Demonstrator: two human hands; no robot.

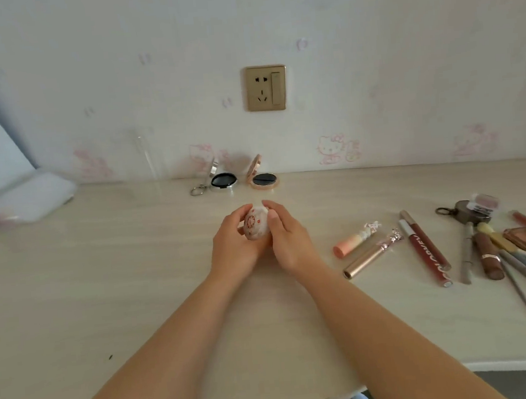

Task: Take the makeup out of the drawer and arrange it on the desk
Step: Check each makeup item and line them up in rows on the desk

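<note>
Both hands, left [232,249] and right [287,240], grasp a small round white floral-patterned compact [255,224] above the pale wooden surface [103,277]; two open round compacts [242,180] at 12 o'clock

- I see only one view. It comes from a camera on the person's head.
- It looks forward and down at the desk [134,274], toward the wall [370,62] at the back.
- Both bare arms reach in from the bottom edge. The left hand [232,249] and right hand [290,238] meet near the middle, quite close to the camera.
- The wide lens bends the edges. The desk's back line curves.
- Past the fingertips [267,203] I see the socket [266,88] straight ahead.
- No second view shares the scene.
</note>
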